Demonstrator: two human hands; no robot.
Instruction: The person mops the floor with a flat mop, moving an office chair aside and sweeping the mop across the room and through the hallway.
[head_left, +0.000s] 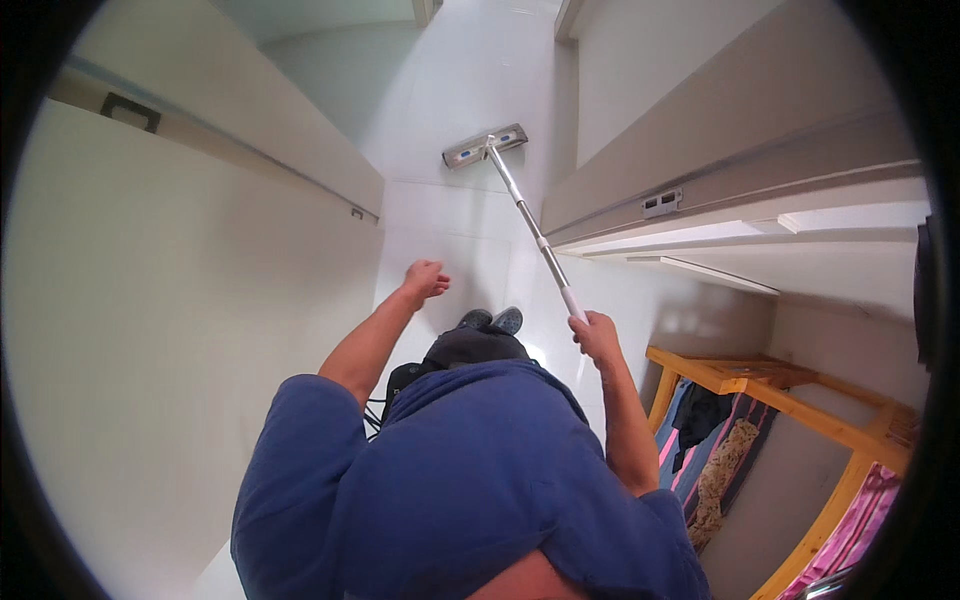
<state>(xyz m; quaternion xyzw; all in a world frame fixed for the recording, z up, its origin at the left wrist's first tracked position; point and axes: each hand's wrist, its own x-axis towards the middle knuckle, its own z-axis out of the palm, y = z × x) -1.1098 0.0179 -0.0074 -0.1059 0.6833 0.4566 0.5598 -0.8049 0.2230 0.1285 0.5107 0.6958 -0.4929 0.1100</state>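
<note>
A flat floor mop (551, 262) with a telescopic metal pole slants away from me. My right hand (598, 334) is closed around the white grip at the pole's near end. The mop's wide flat head (486, 146) rests on the white tiled floor (442, 202) in the passage ahead, turned slightly askew. My left hand (427, 280) hangs free over the floor left of the pole, its fingers loosely bent and apart, with nothing in it. My feet in dark clogs (492, 320) stand between the two hands.
A pale panel with a dark handle (131, 112) borders the left side. On the right are a door edge with a latch plate (662, 202) and a wooden bunk frame (780, 397) with striped bedding and dark cloth. Walls narrow the passage ahead.
</note>
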